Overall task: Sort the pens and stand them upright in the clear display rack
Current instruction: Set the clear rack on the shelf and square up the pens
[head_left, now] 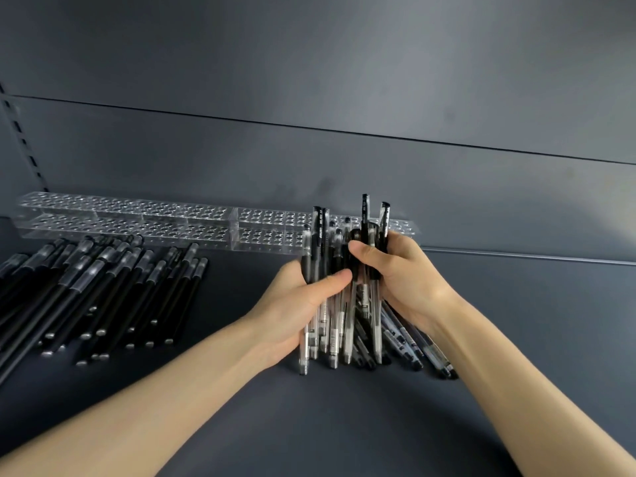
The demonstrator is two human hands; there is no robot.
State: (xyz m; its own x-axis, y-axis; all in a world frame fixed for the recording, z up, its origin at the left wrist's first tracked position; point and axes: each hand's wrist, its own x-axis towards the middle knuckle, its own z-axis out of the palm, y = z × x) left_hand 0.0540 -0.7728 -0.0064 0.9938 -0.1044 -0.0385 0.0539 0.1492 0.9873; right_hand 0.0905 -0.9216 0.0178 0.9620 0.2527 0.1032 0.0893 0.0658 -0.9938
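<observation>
Clear-barrelled pens [339, 315] stand bunched, ends on the dark shelf [327, 425], the left hand [296, 304] and right hand [402, 273] curled round them, probably to level their ends. Black pens [103, 287] lie sorted leftward; farther back sits the clear rack [137, 218].

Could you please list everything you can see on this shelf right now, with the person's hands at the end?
rack: one long run, clear, along the back of the shelf, holes at its left empty
black pens: a heap, black with frosted caps, lying flat at the left
clear pens: a bundle, clear barrels with black caps, held roughly upright in the middle
loose pens: several, clear and black, lying below the right hand
shelf: one, dark grey, under everything
back panel: grey, behind the rack
left hand: grips the bundle's left side
right hand: grips its right side
</observation>
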